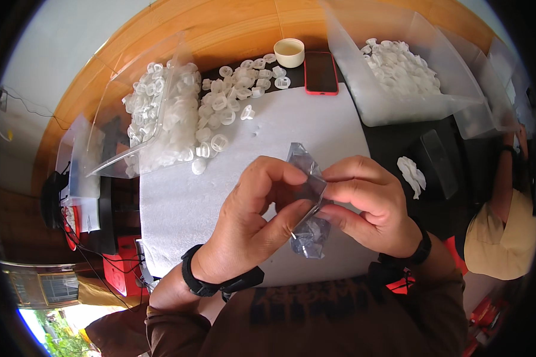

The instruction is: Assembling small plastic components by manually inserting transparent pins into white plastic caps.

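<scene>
Between my two hands is a small, shiny grey see-through bag [309,238], held upright over the white foam sheet. My left hand [256,208] pinches its left edge between thumb and fingers. On the other side, my right hand [366,205] grips the bag's right edge with thumb and fingertips. Something clear seems to lie in the bag's lower end, but I cannot make out what. Loose clear plastic caps [220,102] are spread on the far left of the sheet, beside a clear bin [110,169] heaped with the same kind of parts.
At the far right stands another clear bin [399,110] of whitish plastic parts. A red-edged phone [321,74] and a cream cup [289,55] sit at the back. Crumpled tissue [411,177] lies on the black table at right. Another person's arm [503,178] shows at the right edge.
</scene>
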The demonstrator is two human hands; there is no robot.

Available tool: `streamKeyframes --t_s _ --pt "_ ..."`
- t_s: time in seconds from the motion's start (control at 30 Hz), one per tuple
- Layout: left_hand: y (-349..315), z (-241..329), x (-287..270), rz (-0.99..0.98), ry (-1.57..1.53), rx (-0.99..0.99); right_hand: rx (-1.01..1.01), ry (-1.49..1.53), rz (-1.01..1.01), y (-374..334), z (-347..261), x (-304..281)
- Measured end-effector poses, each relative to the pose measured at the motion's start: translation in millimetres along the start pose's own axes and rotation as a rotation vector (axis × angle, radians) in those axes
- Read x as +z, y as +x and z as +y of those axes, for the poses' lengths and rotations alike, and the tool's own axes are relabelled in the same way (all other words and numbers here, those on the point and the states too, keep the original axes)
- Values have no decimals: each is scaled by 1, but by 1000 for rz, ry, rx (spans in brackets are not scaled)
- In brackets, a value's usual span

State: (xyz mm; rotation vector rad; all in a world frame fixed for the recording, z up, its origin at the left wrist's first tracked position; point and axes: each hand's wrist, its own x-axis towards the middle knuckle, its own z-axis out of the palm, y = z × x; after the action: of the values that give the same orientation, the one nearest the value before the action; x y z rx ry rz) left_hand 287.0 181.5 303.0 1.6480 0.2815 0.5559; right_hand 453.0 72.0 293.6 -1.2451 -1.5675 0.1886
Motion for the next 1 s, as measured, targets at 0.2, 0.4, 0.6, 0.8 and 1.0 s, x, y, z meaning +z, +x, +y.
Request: streamKeyframes --t_s 0.2,0.4,0.6,0.8,1.0 --pt "-5 8 -3 13 334 94 -138 -48 51 2 7 -1" --pt "5 -8 -5 30 588 367 -138 -61 47 1 7 0" --pt "2 7 -9 28 450 371 -201 -63 70 3 1 -5" --pt "-8 32 -1 -82 554 296 -316 -191 88 3 -4 3" --pt "-17 22 -5 -97 561 342 -218 -166 114 3 -2 -2"
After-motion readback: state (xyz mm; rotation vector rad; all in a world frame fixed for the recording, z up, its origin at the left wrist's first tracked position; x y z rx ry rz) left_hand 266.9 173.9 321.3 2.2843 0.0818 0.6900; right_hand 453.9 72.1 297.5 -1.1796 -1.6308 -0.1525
